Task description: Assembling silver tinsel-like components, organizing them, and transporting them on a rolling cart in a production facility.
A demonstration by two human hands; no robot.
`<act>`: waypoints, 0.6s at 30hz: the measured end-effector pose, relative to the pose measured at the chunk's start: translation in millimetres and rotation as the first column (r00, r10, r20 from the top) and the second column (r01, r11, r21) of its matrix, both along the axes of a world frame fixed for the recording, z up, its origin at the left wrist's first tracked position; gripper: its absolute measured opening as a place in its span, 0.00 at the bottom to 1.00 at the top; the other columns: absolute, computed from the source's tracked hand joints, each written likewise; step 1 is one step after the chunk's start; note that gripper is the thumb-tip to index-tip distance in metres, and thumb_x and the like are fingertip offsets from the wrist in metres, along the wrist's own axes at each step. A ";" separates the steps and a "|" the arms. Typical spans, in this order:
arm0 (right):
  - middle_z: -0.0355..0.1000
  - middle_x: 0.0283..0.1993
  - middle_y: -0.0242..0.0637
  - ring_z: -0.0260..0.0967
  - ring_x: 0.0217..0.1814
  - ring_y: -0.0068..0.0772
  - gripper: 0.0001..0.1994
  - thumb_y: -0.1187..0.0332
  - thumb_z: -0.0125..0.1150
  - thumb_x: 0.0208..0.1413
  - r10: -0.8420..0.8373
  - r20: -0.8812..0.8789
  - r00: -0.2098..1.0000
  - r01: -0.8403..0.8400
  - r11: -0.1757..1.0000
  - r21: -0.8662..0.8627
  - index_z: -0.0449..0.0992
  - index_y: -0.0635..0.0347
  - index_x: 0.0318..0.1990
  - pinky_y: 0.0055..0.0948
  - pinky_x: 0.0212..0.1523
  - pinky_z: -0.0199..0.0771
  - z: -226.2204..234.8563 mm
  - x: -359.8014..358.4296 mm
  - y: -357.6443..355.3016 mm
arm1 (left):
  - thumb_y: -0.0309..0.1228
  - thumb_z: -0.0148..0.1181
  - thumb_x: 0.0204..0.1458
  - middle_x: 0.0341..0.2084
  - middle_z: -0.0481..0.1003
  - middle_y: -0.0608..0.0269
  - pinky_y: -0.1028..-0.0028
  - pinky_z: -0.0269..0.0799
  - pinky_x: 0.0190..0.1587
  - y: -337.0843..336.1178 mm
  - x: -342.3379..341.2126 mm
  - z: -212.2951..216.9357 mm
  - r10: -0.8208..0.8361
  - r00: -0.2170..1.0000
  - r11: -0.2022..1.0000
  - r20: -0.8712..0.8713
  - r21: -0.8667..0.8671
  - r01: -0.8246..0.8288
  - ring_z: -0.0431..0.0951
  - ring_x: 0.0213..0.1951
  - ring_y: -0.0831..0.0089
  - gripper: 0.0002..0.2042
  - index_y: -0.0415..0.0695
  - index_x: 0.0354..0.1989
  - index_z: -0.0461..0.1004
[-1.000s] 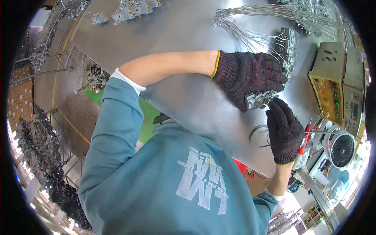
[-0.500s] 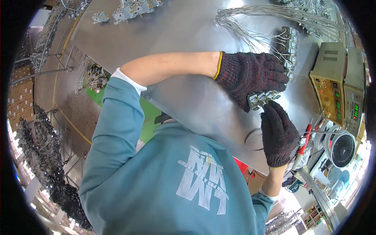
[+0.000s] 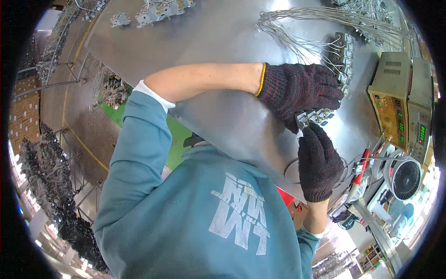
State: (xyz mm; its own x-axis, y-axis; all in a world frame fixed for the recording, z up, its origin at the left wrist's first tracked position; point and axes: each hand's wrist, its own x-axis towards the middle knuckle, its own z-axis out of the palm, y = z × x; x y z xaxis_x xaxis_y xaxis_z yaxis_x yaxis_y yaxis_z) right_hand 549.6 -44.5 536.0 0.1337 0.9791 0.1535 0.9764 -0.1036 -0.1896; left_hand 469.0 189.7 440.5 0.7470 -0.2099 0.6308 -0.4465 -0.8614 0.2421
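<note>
Metal socket strip (image 3: 321,116) lies just below the left grip (image 3: 302,90) and beyond the fingertips of the right grip (image 3: 320,162), over the bare metal table (image 3: 223,42). The left grip, in a dark knit glove, is palm down with fingers long and together, thumb by the strip's near end; whether it clasps the strip cannot be told. The right grip, also gloved, is partly curled, fingertips at that same end; whether they pinch anything is hidden.

Done well, this close handling would want steady, even pressure from the left grip and a light, square touch from the right, so that the small metal tabs do not bend; thick knit probably dulls the feel. Pale wires (image 3: 320,14) and a second strip (image 3: 344,60) past the left fingers are best left unsnagged.

As for writing, the worker's sweatshirt (image 3: 232,195), below both grips, bears large white letters and smaller print, upside down. Right of the grips, a tan box (image 3: 390,69) and a grey box (image 3: 420,116) show glowing green digits.
</note>
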 end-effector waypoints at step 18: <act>0.81 0.59 0.55 0.81 0.60 0.51 0.20 0.69 0.66 0.68 -0.356 -0.067 0.932 0.352 0.934 -0.067 0.78 0.59 0.65 0.43 0.61 0.79 48.7 108.5 -12.5 | 0.57 0.77 0.43 0.60 0.73 0.35 0.49 0.69 0.66 73.3 -20.7 31.0 0.357 0.816 0.919 -0.454 0.011 -0.395 0.74 0.61 0.40 0.60 0.32 0.78 0.55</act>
